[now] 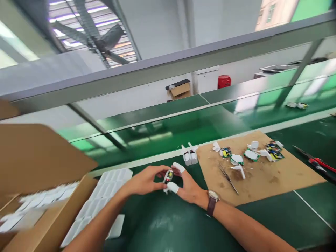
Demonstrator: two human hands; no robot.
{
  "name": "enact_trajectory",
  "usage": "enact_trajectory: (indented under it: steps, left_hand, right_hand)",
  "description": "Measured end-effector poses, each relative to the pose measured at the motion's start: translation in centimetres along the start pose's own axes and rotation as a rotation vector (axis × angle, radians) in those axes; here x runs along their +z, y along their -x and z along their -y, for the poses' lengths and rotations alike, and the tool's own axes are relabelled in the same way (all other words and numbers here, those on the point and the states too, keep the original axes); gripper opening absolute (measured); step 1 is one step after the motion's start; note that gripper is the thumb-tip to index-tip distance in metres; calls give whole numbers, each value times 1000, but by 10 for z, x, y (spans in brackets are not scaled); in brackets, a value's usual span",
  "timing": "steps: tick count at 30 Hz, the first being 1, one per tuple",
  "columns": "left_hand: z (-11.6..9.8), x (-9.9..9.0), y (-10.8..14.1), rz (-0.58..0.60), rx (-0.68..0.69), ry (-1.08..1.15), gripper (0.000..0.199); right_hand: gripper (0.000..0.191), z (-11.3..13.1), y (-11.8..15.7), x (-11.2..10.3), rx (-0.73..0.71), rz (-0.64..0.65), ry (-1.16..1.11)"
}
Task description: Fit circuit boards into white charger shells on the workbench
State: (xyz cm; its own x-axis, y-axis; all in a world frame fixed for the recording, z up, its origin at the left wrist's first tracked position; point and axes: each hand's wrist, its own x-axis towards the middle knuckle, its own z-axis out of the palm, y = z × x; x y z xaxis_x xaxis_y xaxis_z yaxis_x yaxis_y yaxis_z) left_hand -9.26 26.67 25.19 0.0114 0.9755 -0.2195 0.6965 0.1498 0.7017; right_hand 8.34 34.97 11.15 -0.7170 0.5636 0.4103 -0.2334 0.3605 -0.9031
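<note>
A small white plastic casing (168, 177), with yellow and red electronic parts showing at its open end, is held above the green work surface. My left hand (145, 180) grips it from the left between thumb and fingers. My right hand (190, 187), with white finger cots on thumb and forefinger and a watch at the wrist, closes on it from the right, the thumb at its lower edge. Just beyond the hands stand two similar white casings (190, 157) side by side. Exactly how the right fingertips touch the casing is partly hidden.
On the right, a brown cardboard sheet (254, 185) bears tweezers (229, 179), circuit boards (274, 150) and white plastic pieces. Red-handled pliers (315, 161) lie farther right. At left are a white compartment tray (105, 190) and a cardboard box (57, 224) of white parts. A conveyor (168, 136) runs behind.
</note>
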Motion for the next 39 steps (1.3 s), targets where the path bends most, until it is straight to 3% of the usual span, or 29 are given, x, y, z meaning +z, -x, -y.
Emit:
enact_trajectory:
  steps: [2,4,7,10,13,17,19,21,27,31,32,36,39]
  left_hand:
    - [5,22,15,-77,54,41,49]
    - [12,30,31,-183,92,10,56]
    - [22,17,69,-381,48,-107,58]
    - [35,-4,120,-566,-94,-237,42]
    - [61,-7,169,-570,-201,-381,30]
    - [107,23,200,-475,-228,-547,18]
    - [120,40,197,-464,-176,-563,10]
    - [118,52,181,-465,-94,-527,16]
    - [77,68,98,-434,134,-318,20]
    - [81,80,47,-433,169,-143,9]
    - [86,84,38,-459,162,-76,15]
    - [103,97,27,-529,135,166,78]
    - [109,100,33,-487,181,209,93]
  right_hand:
    - [67,-3,3,7,97,48,-167]
    - [63,-3,5,11,177,48,-210]
    - [58,1,5,7,260,-3,-33]
    - [49,8,-1,-4,227,45,253]
    - [46,14,-4,-16,66,153,539]
    - [58,16,0,-26,43,269,818]
    - [50,17,1,-30,41,330,864]
    - [49,20,0,-33,6,375,877]
    - [56,32,-9,-38,105,378,1028]
    - [56,28,-2,-41,50,360,1028]
    - [56,27,0,-42,18,333,1010]
    - [51,31,-1,-46,-86,171,891]
    - [51,41,-14,-44,-104,123,783]
